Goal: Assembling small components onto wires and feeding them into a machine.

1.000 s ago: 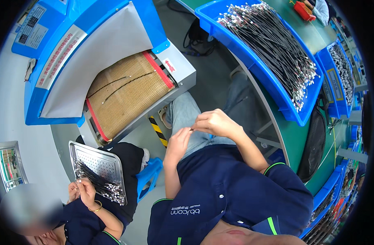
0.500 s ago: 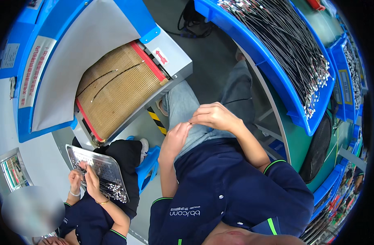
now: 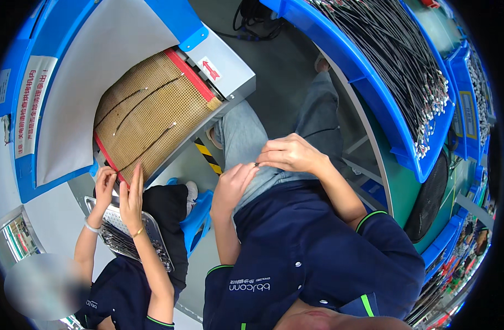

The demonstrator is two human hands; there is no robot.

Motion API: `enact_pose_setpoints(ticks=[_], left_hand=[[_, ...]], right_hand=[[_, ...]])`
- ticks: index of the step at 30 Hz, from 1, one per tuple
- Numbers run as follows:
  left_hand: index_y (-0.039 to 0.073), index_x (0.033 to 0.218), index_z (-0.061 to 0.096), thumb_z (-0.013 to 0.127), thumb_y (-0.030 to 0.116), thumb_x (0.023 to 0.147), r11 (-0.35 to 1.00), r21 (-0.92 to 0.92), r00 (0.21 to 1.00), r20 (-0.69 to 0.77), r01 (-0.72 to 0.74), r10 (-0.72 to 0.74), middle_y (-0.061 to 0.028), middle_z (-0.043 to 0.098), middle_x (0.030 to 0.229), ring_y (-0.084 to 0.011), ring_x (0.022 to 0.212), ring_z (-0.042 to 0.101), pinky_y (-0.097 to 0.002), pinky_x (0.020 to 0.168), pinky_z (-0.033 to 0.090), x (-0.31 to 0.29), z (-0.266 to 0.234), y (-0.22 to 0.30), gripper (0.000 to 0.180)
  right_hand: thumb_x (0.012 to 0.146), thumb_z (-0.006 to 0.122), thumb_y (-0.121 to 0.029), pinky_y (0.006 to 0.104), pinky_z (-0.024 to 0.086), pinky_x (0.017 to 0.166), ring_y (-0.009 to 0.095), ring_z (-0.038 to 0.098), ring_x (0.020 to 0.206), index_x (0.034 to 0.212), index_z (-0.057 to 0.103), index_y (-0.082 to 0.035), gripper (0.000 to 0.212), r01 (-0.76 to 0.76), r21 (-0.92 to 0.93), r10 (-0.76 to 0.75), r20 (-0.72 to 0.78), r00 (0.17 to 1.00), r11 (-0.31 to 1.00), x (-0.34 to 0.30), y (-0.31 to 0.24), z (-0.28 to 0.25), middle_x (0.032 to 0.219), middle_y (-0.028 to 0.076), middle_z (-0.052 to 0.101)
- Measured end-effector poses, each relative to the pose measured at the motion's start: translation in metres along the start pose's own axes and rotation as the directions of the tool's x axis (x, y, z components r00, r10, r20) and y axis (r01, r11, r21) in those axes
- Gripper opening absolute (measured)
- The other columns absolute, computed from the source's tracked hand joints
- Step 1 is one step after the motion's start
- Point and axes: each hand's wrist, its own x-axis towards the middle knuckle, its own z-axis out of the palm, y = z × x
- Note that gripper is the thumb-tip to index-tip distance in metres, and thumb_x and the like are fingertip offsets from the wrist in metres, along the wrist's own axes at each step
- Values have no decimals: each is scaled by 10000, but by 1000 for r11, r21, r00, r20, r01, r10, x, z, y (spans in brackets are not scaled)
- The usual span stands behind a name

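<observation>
My left hand (image 3: 233, 186) and my right hand (image 3: 291, 154) meet fingertip to fingertip above my lap. Both are closed in a pinch. A small dark tip shows between them, and a thin black cable (image 3: 324, 132) seems to run out past my right hand over the blue jeans. My fingers cover most of what lies between them, so its end is not clear. To the left, a co-worker's two hands reach over the mesh conveyor belt (image 3: 167, 102), near the lower end of a black cable (image 3: 153, 144) lying on it.
Other black cables (image 3: 130, 104) lie on the belt, which comes out of a blue and white machine (image 3: 70, 99). The co-worker has a perforated metal tray (image 3: 156, 234) of cables. A blue bin (image 3: 397, 146) of black cables stands on the green table (image 3: 397, 184) at right. A blue stool (image 3: 196, 228) is between us.
The co-worker's hands have moved up from the metal tray to the belt, where a further cable now lies. My hands stay pinched together almost in place. The view has shifted slightly.
</observation>
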Motion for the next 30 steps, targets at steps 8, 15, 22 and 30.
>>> enact_pose_setpoints(ticks=[8,15,22,30], left_hand=[[19,918,655,715,25,754,927,302,943,-179,-221,282,-88,630,793,-243,707,619,-335,609,497,4,3,4,175],[10,891,655,716,-7,739,944,261,921,-277,-202,274,-96,644,843,-253,746,623,-338,653,503,2,10,-3,165],[13,880,654,715,-27,724,945,250,917,-285,-209,278,-91,645,842,-247,733,624,-330,643,503,-1,12,-1,172],[26,847,640,723,-32,683,927,289,896,-301,-240,325,-76,630,804,-241,710,614,-333,623,503,-4,15,-3,193]], right_hand=[[819,665,-145,318,488,545,207,607,631,867,666,-58,98,-55,55,52,60,997,997,2,-3,-3,793,34,584],[805,669,-135,312,497,547,202,616,638,872,668,-56,103,-91,-62,93,26,995,994,3,-6,2,791,31,585],[792,682,-121,314,501,555,205,620,647,878,675,-45,115,-89,-24,90,21,996,996,0,-7,4,802,34,597],[797,687,-94,332,501,581,236,623,672,865,671,-26,97,-118,69,120,-23,993,991,-8,-6,1,785,65,616]])
